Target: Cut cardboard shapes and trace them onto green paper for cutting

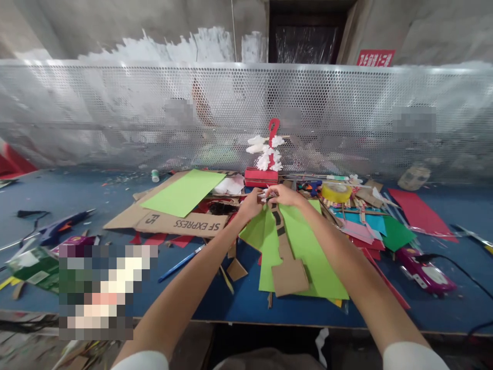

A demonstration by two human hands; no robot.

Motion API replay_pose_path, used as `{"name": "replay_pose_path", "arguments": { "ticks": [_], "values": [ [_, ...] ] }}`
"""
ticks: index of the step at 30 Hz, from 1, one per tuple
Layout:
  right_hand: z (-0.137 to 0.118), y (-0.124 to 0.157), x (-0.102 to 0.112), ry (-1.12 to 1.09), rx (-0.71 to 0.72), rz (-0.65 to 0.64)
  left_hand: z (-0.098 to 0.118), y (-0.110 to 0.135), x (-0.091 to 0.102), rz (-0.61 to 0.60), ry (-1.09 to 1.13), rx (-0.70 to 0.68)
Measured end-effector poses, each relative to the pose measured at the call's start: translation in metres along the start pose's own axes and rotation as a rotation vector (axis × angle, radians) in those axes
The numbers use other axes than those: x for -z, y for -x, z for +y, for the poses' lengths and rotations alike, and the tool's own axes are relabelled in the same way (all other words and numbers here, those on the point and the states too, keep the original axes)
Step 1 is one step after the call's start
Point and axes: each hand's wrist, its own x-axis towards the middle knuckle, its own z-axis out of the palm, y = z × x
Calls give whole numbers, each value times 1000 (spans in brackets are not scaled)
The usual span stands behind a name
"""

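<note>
My left hand (252,202) and my right hand (285,196) come together over the far end of the green paper sheets (311,246). Both have bent, closed fingers. A small white piece (265,193) shows between the fingertips; how each hand grips it is partly hidden. Below them a cardboard cutout (290,277) with a long, narrow stem lies on the green paper, its upper end close to my right hand. Just beyond my hands stands a red box (261,178). From it rises a red hooked stem (274,126) carrying white, flower-like tufts (264,162).
Flattened cardboard (185,224) with a green sheet (185,192) lies left. A blue glue gun (63,226) and blue pen (181,263) are nearby. To the right are yellow tape (336,191), coloured paper (358,231) and a purple corded device (425,272). A perforated metal screen (154,113) borders the back.
</note>
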Motion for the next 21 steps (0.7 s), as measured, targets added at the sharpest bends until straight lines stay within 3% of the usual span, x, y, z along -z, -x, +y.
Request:
{"name": "replay_pose_path", "arguments": {
  "ticks": [2, 7, 10, 16, 21],
  "values": [
    [5, -1, -5, 8, -22, 46, 4, 12, 8, 19, -145, -50],
    [10, 3, -11, 42, -73, 140, 17, 44, 13, -246, -353, -186],
    [7, 6, -14, 97, -101, 167, 20, 55, 8, -273, -474, -285],
    [-3, 13, 0, 222, -116, 27, 16, 63, 3, -249, -616, -401],
    [-6, 20, 15, 284, -116, -78, 17, 69, 3, -226, -667, -412]
  ]
}}
